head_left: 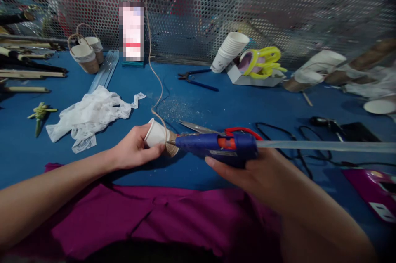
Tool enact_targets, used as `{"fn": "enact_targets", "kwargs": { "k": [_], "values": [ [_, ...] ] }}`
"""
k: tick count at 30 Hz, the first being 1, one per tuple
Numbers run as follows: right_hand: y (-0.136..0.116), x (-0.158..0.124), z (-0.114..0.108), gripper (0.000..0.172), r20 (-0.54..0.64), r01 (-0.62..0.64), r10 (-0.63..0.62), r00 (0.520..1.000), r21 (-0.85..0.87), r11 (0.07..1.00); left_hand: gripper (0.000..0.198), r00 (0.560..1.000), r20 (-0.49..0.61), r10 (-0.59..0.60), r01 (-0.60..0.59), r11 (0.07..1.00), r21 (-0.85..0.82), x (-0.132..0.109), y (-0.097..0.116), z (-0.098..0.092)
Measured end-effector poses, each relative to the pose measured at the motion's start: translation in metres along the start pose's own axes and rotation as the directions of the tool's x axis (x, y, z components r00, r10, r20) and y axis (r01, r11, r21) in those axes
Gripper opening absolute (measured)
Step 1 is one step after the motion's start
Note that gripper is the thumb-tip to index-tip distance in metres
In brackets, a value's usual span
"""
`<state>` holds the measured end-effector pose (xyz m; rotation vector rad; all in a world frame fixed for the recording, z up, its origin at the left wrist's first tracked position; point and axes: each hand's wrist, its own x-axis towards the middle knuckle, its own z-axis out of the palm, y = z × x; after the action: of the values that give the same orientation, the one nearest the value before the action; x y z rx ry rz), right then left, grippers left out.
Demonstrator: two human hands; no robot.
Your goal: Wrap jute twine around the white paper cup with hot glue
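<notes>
My left hand [136, 147] is closed around a white paper cup [155, 134] that lies tilted on its side. Twine [172, 150] is wound about the cup's lower part, and its loose strand [156, 73] runs up past the top of the view. A blue glue gun [201, 144] is gripped in my right hand [247, 168], its nozzle at the twine on the cup. From the gun's back a long clear glue stick [309, 145] sticks out to the right. Scissors [244, 131] with red handles lie partly hidden behind the gun.
White lace [95, 110] is heaped at left, near two twine-wrapped cups [88, 62] with handles. Pliers [198, 80], stacked paper cups [230, 50] and a box [253, 76] holding yellow tape stand before the perforated metal screen [192, 19]. A black cord [287, 133] winds across the right.
</notes>
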<state>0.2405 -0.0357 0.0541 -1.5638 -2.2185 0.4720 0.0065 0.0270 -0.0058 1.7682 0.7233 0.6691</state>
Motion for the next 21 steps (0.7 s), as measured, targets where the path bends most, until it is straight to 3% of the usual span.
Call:
{"fn": "enact_targets", "kwargs": {
  "k": [7,16,21],
  "values": [
    [-0.003,0.006,0.0,0.025,0.043,-0.084,0.082,0.996,0.052,0.995,0.023,1.0,-0.028,0.004,-0.002,0.998,0.064,0.002,-0.001,-0.001],
    [-0.007,0.015,-0.002,0.021,0.016,-0.028,0.028,0.999,0.02,0.999,0.019,0.999,-0.041,-0.003,0.007,0.995,0.099,0.002,0.002,-0.001],
    [-0.006,0.011,-0.001,0.019,0.029,-0.061,0.06,0.998,0.028,0.998,0.019,0.999,-0.043,-0.014,0.018,0.996,0.083,0.002,0.001,-0.001]
  ]
}}
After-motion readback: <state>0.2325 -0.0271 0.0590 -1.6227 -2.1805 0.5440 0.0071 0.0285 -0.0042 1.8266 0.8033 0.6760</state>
